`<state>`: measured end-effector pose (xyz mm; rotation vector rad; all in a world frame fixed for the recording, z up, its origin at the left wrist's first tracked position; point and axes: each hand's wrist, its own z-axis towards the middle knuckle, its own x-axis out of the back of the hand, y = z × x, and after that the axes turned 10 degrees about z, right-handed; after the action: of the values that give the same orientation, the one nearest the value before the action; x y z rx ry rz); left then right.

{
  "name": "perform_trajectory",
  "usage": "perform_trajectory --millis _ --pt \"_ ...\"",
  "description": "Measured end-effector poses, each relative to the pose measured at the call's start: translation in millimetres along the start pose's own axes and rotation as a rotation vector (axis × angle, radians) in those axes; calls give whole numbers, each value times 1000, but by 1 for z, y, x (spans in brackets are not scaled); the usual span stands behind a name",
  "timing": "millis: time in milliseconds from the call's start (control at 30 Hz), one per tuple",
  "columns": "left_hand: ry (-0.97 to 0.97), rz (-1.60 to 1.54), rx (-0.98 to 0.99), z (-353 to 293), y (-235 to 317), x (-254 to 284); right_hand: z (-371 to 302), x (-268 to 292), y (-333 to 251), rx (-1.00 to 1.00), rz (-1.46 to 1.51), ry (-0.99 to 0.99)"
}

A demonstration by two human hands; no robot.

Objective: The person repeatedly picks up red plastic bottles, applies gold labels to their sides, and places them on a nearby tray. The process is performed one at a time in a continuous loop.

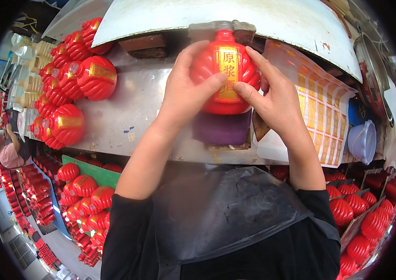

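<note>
Between my two hands is a round red ribbed bottle with a short neck at its far end. A gold label with a pale centre strip runs down its front. My left hand wraps its left side, the thumb pressing on the label. From the right, my right hand grips it, its thumb also on the label's lower part. Under the bottle's near end lies a dark purple cloth pad. Right of my right hand spreads a translucent sheet bearing rows of gold labels.
Several red bottles with gold labels crowd the metal table's left side. A white board overhangs the far edge. At the right stands a pale blue bucket. Crates of red bottles flank me below; another person is far left.
</note>
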<state>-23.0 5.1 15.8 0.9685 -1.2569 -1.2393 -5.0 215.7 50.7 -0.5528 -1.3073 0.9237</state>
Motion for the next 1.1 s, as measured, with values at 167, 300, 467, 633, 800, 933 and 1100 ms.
perform_trajectory --millis 167,300,467,633,800,933,1100 --pt "-33 -2 -1 0 0 2 0 0 -4 -31 -14 0" --pt "-22 -8 6 0 -1 2 0 1 -5 -71 -4 -14" --pt "8 -8 3 1 -2 1 0 -2 -3 -1 -30 15" --pt "-15 -16 12 0 -2 3 0 -2 -2 4 -27 19" --pt "-38 60 -27 0 -3 4 -1 -2 -5 -33 -22 3" --pt "-34 90 0 -1 -3 4 1 5 -5 -13 -38 -39" --pt "-8 244 -115 5 -1 7 16 17 -1 -38 233 -82"
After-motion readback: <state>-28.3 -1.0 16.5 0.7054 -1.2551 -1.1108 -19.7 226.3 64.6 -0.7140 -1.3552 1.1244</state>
